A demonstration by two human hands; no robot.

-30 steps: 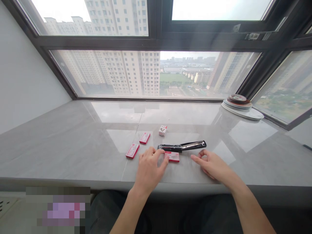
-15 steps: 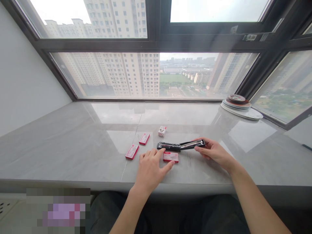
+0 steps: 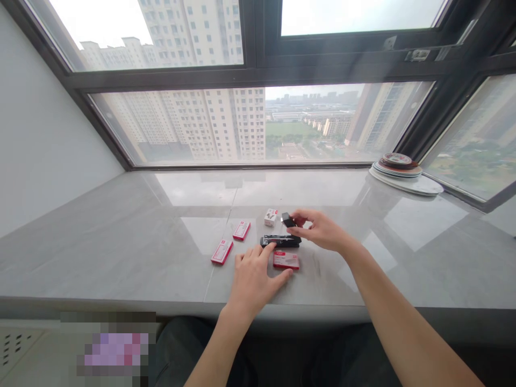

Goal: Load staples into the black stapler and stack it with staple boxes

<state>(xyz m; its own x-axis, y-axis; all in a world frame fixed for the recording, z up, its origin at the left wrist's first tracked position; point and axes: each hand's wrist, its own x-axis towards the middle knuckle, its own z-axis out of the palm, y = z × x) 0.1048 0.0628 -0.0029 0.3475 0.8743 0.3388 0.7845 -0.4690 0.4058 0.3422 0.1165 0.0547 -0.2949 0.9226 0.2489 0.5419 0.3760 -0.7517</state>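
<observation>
A black stapler lies on the grey stone sill with its base flat and its top arm swung partway up at the hinge on the right. My right hand pinches the raised end of that arm between thumb and fingers. With its fingers spread, my left hand reaches to the base's left end, the index fingertip touching it. Just in front of the stapler lies a red and white staple box, close to my left thumb. Behind the stapler stands a small white box.
Two more red and white boxes, one nearer and one farther, lie left of the stapler. A stack of plates sits at the back right by the window frame. The sill's front edge runs above my knees.
My right hand has moved left and up, folding the stapler's top arm from lying out to the right to standing raised over the hinge. My left hand stays at the base.
</observation>
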